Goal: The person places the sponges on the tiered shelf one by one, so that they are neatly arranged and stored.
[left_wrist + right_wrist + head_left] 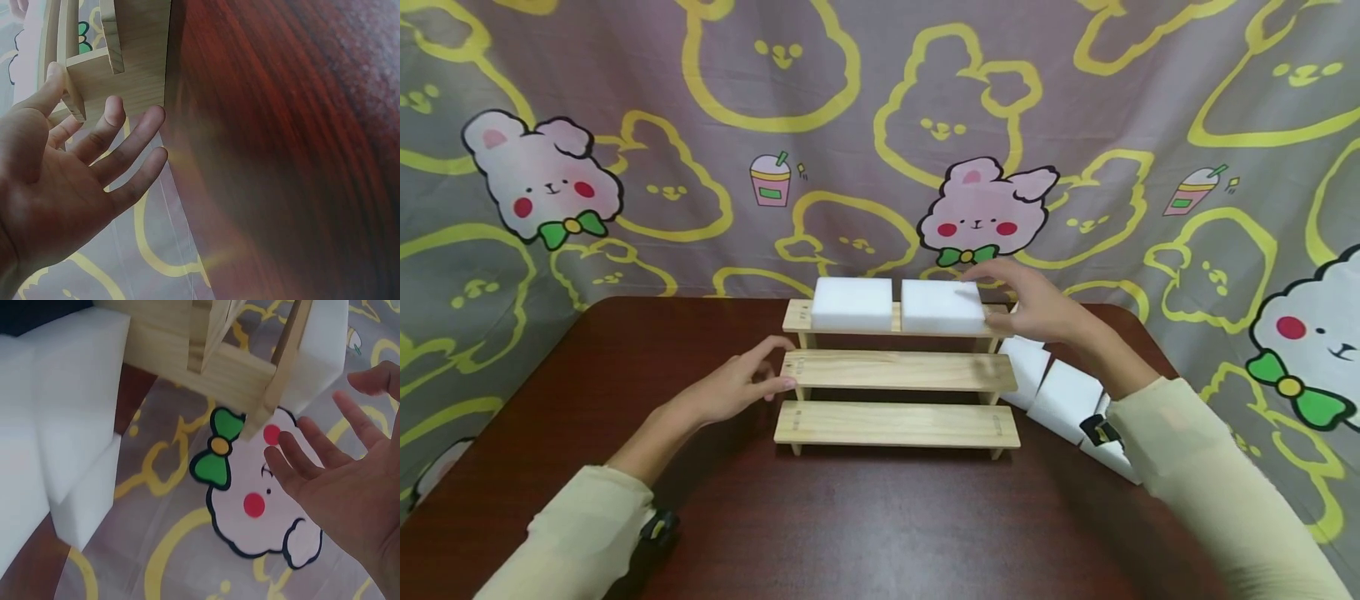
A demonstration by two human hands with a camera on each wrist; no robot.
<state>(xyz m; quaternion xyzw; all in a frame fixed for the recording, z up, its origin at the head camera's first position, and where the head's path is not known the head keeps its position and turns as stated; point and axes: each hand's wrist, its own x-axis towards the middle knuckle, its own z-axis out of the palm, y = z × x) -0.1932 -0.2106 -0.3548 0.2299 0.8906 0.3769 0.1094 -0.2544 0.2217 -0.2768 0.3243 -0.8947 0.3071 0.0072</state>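
Observation:
A three-tier wooden display stand [898, 423] stands on the table. Two white foam blocks [852, 302] lie side by side on its top shelf. My left hand [733, 385] is at the left end of the middle shelf; in the left wrist view the thumb and index finger pinch the board's end [74, 103] while the other fingers spread loosely. At the right end of the top shelf, my right hand [1037, 304] is spread around the right foam block [942, 304]. The right wrist view shows its fingers [315, 447] extended, with a gap to the block.
Several more white foam blocks [1067, 396] lie on the dark red wooden table [880, 533], right of the stand. A curtain [850, 150] printed with cartoon bears and rabbits hangs close behind the table and along its sides.

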